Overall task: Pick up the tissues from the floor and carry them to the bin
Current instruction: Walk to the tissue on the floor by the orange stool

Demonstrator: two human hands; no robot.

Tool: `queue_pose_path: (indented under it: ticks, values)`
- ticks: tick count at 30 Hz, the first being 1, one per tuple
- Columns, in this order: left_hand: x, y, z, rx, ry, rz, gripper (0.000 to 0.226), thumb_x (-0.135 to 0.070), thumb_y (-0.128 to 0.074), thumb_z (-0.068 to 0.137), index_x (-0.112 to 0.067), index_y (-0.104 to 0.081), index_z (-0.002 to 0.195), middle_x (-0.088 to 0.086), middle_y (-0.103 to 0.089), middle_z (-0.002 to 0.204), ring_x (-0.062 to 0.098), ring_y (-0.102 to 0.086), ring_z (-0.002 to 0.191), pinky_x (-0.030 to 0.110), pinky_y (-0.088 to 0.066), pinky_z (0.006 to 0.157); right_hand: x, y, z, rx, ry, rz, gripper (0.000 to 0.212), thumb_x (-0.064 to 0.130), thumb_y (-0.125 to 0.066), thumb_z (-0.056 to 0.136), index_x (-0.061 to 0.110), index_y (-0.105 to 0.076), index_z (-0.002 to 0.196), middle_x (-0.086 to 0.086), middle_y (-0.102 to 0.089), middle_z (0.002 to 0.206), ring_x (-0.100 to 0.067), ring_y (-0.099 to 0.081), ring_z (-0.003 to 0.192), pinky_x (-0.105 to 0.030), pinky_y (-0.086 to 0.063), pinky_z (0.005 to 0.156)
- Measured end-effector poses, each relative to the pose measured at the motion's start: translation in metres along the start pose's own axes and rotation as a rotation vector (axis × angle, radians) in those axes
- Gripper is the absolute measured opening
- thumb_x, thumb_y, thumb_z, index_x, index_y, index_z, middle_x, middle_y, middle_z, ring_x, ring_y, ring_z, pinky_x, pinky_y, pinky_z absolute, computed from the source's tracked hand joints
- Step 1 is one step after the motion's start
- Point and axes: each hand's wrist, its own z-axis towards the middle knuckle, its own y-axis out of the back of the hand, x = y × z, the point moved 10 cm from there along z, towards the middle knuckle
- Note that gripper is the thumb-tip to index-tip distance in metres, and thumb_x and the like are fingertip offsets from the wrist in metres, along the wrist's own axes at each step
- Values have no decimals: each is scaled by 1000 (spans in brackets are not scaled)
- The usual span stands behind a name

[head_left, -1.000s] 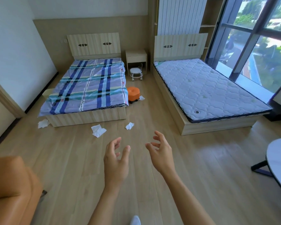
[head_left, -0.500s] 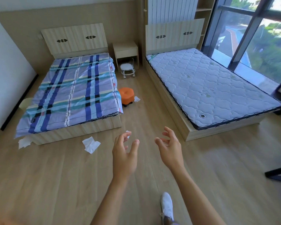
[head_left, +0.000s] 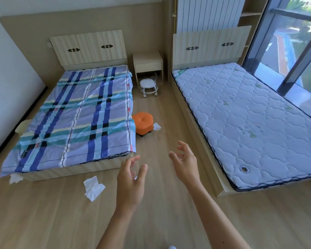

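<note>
White tissues lie scattered on the wooden floor. A crumpled tissue (head_left: 93,187) sits just left of my left hand (head_left: 131,180). Another tissue (head_left: 15,178) pokes out at the left foot corner of the striped bed. A third tissue (head_left: 156,126) lies beside the orange stool. A sliver of white, perhaps a further tissue, shows behind my left hand's fingers. Both hands are held out in front of me above the floor, fingers spread and holding nothing. My right hand (head_left: 185,162) hovers near the bare mattress's corner. No bin is in view.
A bed with a blue striped sheet (head_left: 75,119) stands on the left, a bare white mattress (head_left: 250,123) on the right, with a floor aisle between them. An orange stool (head_left: 143,123), a small white wheeled stool (head_left: 149,87) and a nightstand (head_left: 148,63) occupy the aisle's far end.
The view has advanced toward the beds, so the tissues and stool appear closer. Both hands stay raised and empty; a small tissue is now mostly hidden behind my left hand.
</note>
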Motion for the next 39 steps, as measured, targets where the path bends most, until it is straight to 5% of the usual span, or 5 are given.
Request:
queue_pose_path:
  ticks: [10, 16, 26, 33, 39]
  values:
    - [17, -112, 207, 27, 28, 53, 26, -22, -64, 93, -20, -62, 119, -11, -61, 121, 3, -55, 118, 34, -47, 104, -23, -52, 226, 56, -33, -43, 45, 27, -68, 90, 17, -58, 132, 0, -60, 129, -12, -67, 103, -26, -51, 83]
    - [36, -189, 373, 64, 37, 92, 29, -21, -63, 93, -14, -61, 121, 0, -61, 125, 14, -55, 118, 43, -47, 104, -38, -82, 385, 76, -67, -124, 40, 26, -68, 90, 18, -60, 129, 1, -61, 125, 6, -62, 86, -28, -53, 85]
    - [85, -267, 566, 42, 139, 158, 29, -20, -64, 91, -12, -62, 119, 3, -60, 122, 18, -56, 119, 47, -48, 101, -70, -158, 618, 229, -116, -283, 43, 24, -66, 92, 11, -58, 132, -6, -59, 129, -13, -65, 97, -36, -53, 92]
    - [222, -345, 679, 11, 108, 234, 30, -22, -64, 90, -16, -60, 119, -3, -58, 121, 15, -56, 118, 43, -48, 102, -212, -280, 789, 374, -27, -504, 33, 17, -64, 86, 9, -60, 118, -5, -58, 107, -27, -60, 102, -36, -48, 81]
    - [401, -429, 759, -7, 73, 266, 31, -18, -66, 89, -13, -61, 119, -2, -60, 121, 15, -57, 116, 41, -48, 100, -420, -390, 896, 496, 32, -673, 39, 23, -59, 87, 17, -55, 126, -3, -52, 120, -30, -61, 96, -34, -43, 70]
